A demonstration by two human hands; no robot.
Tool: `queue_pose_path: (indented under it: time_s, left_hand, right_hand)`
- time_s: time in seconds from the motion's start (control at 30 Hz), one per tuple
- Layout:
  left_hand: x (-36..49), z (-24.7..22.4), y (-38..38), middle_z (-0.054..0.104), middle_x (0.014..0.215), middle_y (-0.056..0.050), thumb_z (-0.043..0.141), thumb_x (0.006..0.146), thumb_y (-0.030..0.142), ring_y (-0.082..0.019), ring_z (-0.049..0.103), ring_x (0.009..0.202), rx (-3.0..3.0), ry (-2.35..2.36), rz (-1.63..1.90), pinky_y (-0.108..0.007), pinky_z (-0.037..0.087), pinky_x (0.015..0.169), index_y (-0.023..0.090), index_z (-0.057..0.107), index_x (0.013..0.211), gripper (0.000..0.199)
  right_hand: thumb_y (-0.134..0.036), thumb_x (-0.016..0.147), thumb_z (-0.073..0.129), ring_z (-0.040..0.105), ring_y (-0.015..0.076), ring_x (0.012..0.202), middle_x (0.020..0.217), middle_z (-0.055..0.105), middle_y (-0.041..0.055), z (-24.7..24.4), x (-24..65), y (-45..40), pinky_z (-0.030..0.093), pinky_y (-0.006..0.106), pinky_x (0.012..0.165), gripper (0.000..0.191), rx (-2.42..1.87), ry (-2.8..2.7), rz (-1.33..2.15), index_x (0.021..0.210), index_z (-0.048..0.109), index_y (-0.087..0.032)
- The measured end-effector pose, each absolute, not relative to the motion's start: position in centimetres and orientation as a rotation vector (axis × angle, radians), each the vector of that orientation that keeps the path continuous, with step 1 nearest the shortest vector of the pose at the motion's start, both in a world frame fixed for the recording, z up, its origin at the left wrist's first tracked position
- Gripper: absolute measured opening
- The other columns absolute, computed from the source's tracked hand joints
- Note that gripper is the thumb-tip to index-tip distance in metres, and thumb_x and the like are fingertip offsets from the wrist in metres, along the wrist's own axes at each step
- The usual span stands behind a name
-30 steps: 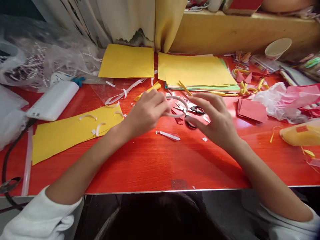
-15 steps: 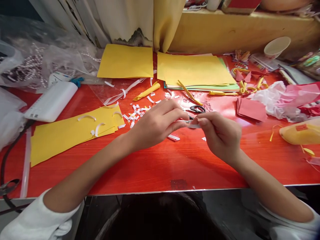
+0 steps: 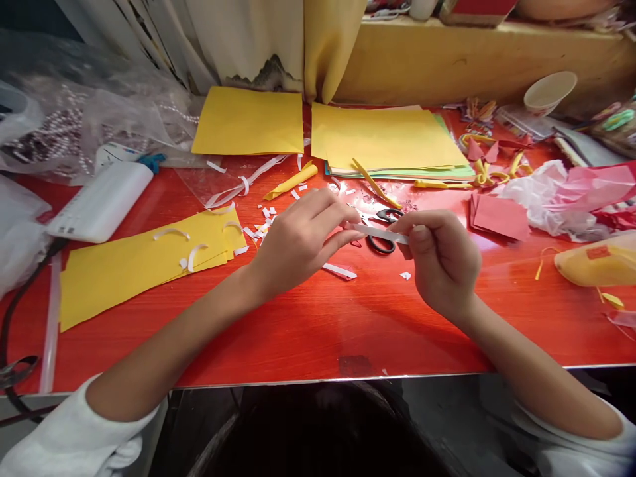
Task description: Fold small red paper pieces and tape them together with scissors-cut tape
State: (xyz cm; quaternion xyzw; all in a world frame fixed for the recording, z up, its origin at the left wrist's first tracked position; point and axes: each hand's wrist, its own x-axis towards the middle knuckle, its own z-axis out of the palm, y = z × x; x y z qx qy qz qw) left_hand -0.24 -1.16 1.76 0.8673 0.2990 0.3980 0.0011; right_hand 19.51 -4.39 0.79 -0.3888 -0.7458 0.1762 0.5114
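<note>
"What is found towards the left edge of the red wooden tabletop?"

"Long, flat yellow paper sheets are laid there, with curled white scraps scattered on them."

"And the left hand?"

"It is held above the tabletop, about midway between the side edges. Its thumb and fingertips are almost closed, with one end of a narrow white paper strip pinched lightly between them."

"So the strip is suspended between both hands?"

"Yes, slightly tilted, over the black-handled metal scissors, and its other end is gripped by the right hand, thumb pressed against a curled forefinger."

"How would it be expected to handle?"

"Almost weightless, probably, and easily bent. It would be creased by a hard squeeze or torn by a sharp tug, so it is best taken near the ends, by the flat faces."

"And nearer the right edge?"

"Flat red paper pieces are stacked loosely, with crumpled pink and white plastic beside them."
</note>
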Motion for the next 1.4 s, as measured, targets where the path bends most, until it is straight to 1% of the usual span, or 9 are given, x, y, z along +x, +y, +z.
queue_pose_path:
  time_s: [0.3,0.5,0.6,0.77,0.97,1.1,1.2,1.33,1.4]
  left_hand:
    - [0.0,2.0,-1.4,0.060,0.087,-0.002,0.051,0.090,0.022,-0.012,0.060,0.082,2.640,0.956,1.340,-0.028,0.052,0.072,0.019,0.057,0.090,0.007]
    - [0.0,1.9,-1.3,0.065,0.083,-0.002,0.053,0.089,0.021,-0.010,0.059,0.077,2.581,0.920,1.330,-0.024,0.050,0.069,0.016,0.056,0.087,0.006]
    - [-0.1,1.9,-1.3,0.064,0.080,0.000,0.051,0.090,0.020,-0.007,0.058,0.070,2.535,0.929,1.318,-0.021,0.050,0.066,0.016,0.056,0.088,0.006]
    - [-0.2,2.1,-1.3,0.063,0.081,0.000,0.051,0.090,0.022,-0.007,0.057,0.068,2.494,0.983,1.323,-0.022,0.050,0.063,0.017,0.055,0.088,0.007]
    - [-0.2,2.3,-1.4,0.062,0.081,-0.001,0.049,0.091,0.020,-0.007,0.056,0.069,2.542,0.914,1.301,-0.022,0.050,0.064,0.017,0.055,0.087,0.008]
    - [-0.1,2.2,-1.4,0.063,0.082,-0.002,0.049,0.090,0.018,-0.009,0.058,0.075,2.569,0.859,1.292,-0.023,0.050,0.068,0.016,0.055,0.087,0.007]
    - [-0.1,2.1,-1.4,0.063,0.083,-0.002,0.049,0.090,0.018,-0.009,0.059,0.078,2.578,0.847,1.271,-0.024,0.051,0.069,0.017,0.055,0.089,0.006]
    - [0.0,2.1,-1.5,0.063,0.082,-0.003,0.049,0.090,0.019,-0.010,0.058,0.077,2.577,0.830,1.220,-0.024,0.050,0.068,0.017,0.054,0.087,0.006]
    - [0.1,2.0,-1.6,0.063,0.082,-0.003,0.048,0.091,0.019,-0.010,0.058,0.076,2.581,0.813,1.194,-0.024,0.049,0.068,0.017,0.054,0.087,0.007]
  right_hand:
    - [-0.027,0.097,0.036,0.053,0.0112,0.055,0.071,0.053,-0.0009,0.2,19.2,-4.1,0.048,0.029,0.055,0.019,-0.912,-1.818,0.651,0.107,0.051,-0.031]
    - [-0.030,0.095,0.039,0.058,0.0150,0.063,0.071,0.055,0.0008,0.7,19.2,-4.0,0.050,0.032,0.058,0.019,-0.906,-1.641,0.792,0.084,0.053,-0.024]
    - [-0.028,0.095,0.041,0.057,0.0153,0.067,0.069,0.054,0.0014,1.2,19.6,-3.4,0.049,0.033,0.064,0.023,-0.965,-1.577,0.607,0.077,0.054,-0.023]
    - [-0.023,0.089,0.054,0.057,0.0131,0.059,0.069,0.053,-0.0001,1.6,21.0,-2.0,0.048,0.031,0.063,0.004,-1.050,-1.519,0.485,0.090,0.058,-0.024]
    - [-0.025,0.092,0.049,0.064,0.0179,0.083,0.085,0.061,0.0040,1.5,21.0,-2.2,0.053,0.036,0.078,0.009,-1.096,-1.555,0.469,0.098,0.055,-0.025]
    - [-0.021,0.087,0.058,0.064,0.0160,0.085,0.086,0.063,0.0018,1.8,20.5,-2.7,0.053,0.035,0.082,0.012,-1.019,-1.603,0.519,0.098,0.060,-0.024]
    - [-0.022,0.091,0.051,0.064,0.0125,0.073,0.075,0.064,-0.0012,1.9,20.5,-2.8,0.053,0.033,0.079,0.013,-1.052,-1.657,0.527,0.095,0.063,-0.025]
    - [-0.024,0.086,0.059,0.066,0.0172,0.091,0.096,0.067,0.0022,1.9,20.3,-3.2,0.054,0.034,0.080,0.022,-0.954,-1.801,0.641,0.108,0.058,-0.025]
    - [-0.025,0.086,0.059,0.068,0.0166,0.081,0.085,0.069,0.0012,1.9,20.1,-3.6,0.055,0.032,0.073,0.024,-0.979,-1.925,0.708,0.111,0.058,-0.025]
